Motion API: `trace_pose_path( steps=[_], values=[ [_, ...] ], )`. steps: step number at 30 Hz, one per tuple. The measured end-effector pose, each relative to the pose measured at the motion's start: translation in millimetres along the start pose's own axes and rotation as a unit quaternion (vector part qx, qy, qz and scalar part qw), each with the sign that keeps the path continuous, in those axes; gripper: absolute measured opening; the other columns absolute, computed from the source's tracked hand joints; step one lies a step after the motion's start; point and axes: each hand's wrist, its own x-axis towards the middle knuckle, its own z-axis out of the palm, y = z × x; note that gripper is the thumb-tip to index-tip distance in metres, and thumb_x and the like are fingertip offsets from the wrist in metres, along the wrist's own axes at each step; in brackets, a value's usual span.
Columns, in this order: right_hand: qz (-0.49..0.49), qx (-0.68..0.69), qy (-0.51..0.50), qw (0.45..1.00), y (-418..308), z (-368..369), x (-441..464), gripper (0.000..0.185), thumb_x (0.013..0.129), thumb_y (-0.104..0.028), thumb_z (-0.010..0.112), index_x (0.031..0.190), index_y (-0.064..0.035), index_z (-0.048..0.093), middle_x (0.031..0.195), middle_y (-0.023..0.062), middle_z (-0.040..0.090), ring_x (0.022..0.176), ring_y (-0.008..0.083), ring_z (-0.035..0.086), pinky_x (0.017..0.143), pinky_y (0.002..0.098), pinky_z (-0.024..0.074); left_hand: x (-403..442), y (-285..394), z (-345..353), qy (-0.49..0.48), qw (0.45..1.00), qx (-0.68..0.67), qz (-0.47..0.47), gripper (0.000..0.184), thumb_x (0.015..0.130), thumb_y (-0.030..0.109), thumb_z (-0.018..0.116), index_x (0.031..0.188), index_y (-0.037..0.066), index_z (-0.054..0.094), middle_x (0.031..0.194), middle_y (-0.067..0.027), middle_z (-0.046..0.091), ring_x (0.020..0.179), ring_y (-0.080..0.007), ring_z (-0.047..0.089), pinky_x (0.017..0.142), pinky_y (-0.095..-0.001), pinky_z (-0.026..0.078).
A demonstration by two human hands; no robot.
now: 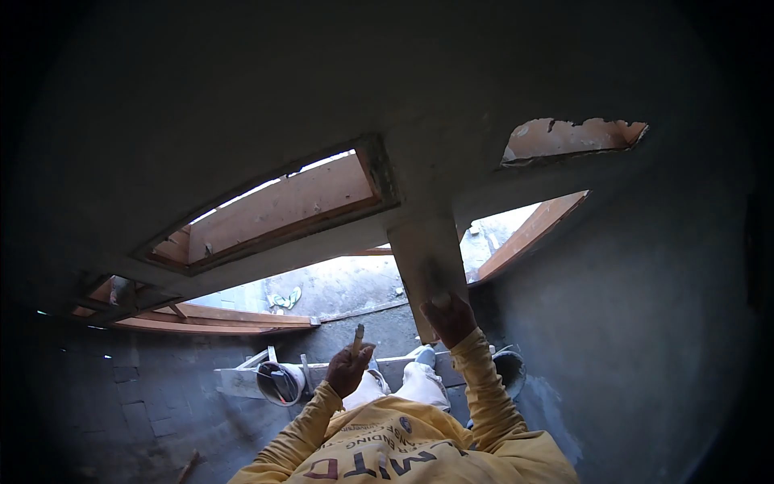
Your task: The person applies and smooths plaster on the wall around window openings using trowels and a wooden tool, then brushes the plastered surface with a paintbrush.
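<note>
My left hand is closed around a short, pale stick-like tool that points upward; its kind is not clear. It is held in front of my body, apart from the wall. My right hand is raised against the lower part of a plastered pillar, its fingers curled. Something light may be in its grip, but shadow hides what it is. A darker, damp-looking patch marks the pillar just above that hand.
Wood-framed openings pierce the grey wall. A bucket with things inside stands left of my legs, another bucket at the right. A plank lies by my feet. Slippers lie beyond the opening.
</note>
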Motion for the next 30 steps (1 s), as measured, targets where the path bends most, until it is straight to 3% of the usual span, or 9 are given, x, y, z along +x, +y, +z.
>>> trace_pose_path(
  steps=[6, 9, 12, 14, 17, 22, 25, 27, 30],
  values=[
    [0.084, -0.019, 0.066, 0.994, 2, -24, -64, 0.034, 0.079, -0.031, 0.072, 0.097, -0.0048, 0.061, 0.079, 0.0151, 0.066, 0.072, 0.0373, 0.065, 0.066, 0.0420, 0.0537, 4, 0, -2, 0.003, 0.998, 0.062, 0.007, 0.030, 0.096, 0.029, 0.057, 0.105, 0.003, 0.066, 0.075, 0.0009, 0.058, 0.068, -0.0079, 0.052, 0.062, -0.0255, 0.043],
    [-0.255, -0.366, 0.097, 0.889, 38, -24, -99, 0.031, 0.077, -0.026, 0.074, 0.090, -0.0037, 0.058, 0.074, 0.0129, 0.064, 0.069, 0.0304, 0.064, 0.062, 0.0428, 0.0514, 8, -8, -3, -0.011, 0.995, 0.093, 0.012, 0.031, 0.096, 0.030, 0.056, 0.105, 0.002, 0.066, 0.075, -0.0003, 0.059, 0.069, -0.0094, 0.053, 0.063, -0.0265, 0.044],
    [0.263, -0.179, 0.079, 0.945, 125, -9, -115, 0.031, 0.076, -0.030, 0.073, 0.088, -0.0043, 0.061, 0.071, 0.0131, 0.062, 0.061, 0.0264, 0.063, 0.057, 0.0431, 0.0511, 12, -11, 4, -0.029, 0.996, 0.087, -0.011, 0.033, 0.095, 0.032, 0.057, 0.104, 0.002, 0.066, 0.076, -0.0042, 0.060, 0.069, -0.0126, 0.055, 0.065, -0.0292, 0.045],
    [0.365, -0.059, 0.159, 0.915, 158, -6, -135, 0.030, 0.075, -0.029, 0.075, 0.087, -0.0060, 0.059, 0.065, 0.0072, 0.058, 0.045, 0.0179, 0.055, 0.043, 0.0361, 0.0467, 8, -18, 4, -0.025, 0.990, 0.137, 0.018, 0.033, 0.094, 0.033, 0.057, 0.104, 0.003, 0.066, 0.077, -0.0062, 0.061, 0.070, -0.0141, 0.056, 0.066, -0.0307, 0.046],
    [0.208, 0.100, 0.251, 0.940, 122, -5, -113, 0.023, 0.078, -0.017, 0.074, 0.080, -0.0089, 0.052, 0.063, 0.0020, 0.054, 0.042, 0.0120, 0.050, 0.039, 0.0300, 0.0435, 19, -26, 6, -0.035, 0.991, 0.128, -0.002, 0.033, 0.095, 0.032, 0.056, 0.105, 0.002, 0.066, 0.074, -0.0028, 0.059, 0.071, -0.0120, 0.055, 0.066, -0.0292, 0.046],
    [-0.085, -0.062, 0.273, 0.956, 19, -9, -27, 0.019, 0.080, -0.010, 0.073, 0.084, -0.0075, 0.054, 0.065, 0.0034, 0.054, 0.053, 0.0140, 0.054, 0.050, 0.0310, 0.0460, 19, -31, 21, -0.044, 0.988, 0.148, 0.008, 0.037, 0.092, 0.041, 0.056, 0.093, 0.005, 0.063, 0.073, -0.0145, 0.060, 0.070, -0.0252, 0.059, 0.066, -0.0374, 0.046],
    [-0.334, -0.391, 0.284, 0.809, -67, -27, 25, 0.017, 0.078, -0.007, 0.073, 0.083, -0.0054, 0.057, 0.073, 0.0072, 0.056, 0.064, 0.0210, 0.056, 0.060, 0.0346, 0.0475, 15, -26, 26, -0.027, 0.981, 0.185, 0.056, 0.036, 0.092, 0.040, 0.056, 0.089, 0.005, 0.062, 0.074, -0.0160, 0.061, 0.072, -0.0275, 0.061, 0.067, -0.0391, 0.046],
    [-0.198, -0.086, 0.307, 0.927, -90, -12, 47, 0.025, 0.078, -0.012, 0.077, 0.090, -0.0042, 0.057, 0.074, 0.0074, 0.062, 0.065, 0.0206, 0.064, 0.059, 0.0307, 0.0508, 14, -48, 24, -0.027, 0.989, 0.143, 0.026, 0.036, 0.092, 0.039, 0.056, 0.090, 0.004, 0.062, 0.074, -0.0164, 0.062, 0.073, -0.0285, 0.062, 0.067, -0.0397, 0.046],
    [-0.210, -0.053, 0.306, 0.927, -113, -10, 73, 0.027, 0.076, -0.010, 0.078, 0.089, -0.0058, 0.055, 0.074, 0.0060, 0.063, 0.063, 0.0206, 0.064, 0.058, 0.0302, 0.0507, 6, -56, 15, -0.025, 0.994, 0.103, -0.020, 0.036, 0.091, 0.039, 0.057, 0.092, 0.003, 0.063, 0.075, -0.0165, 0.062, 0.073, -0.0294, 0.062, 0.067, -0.0403, 0.047]
  ],
)
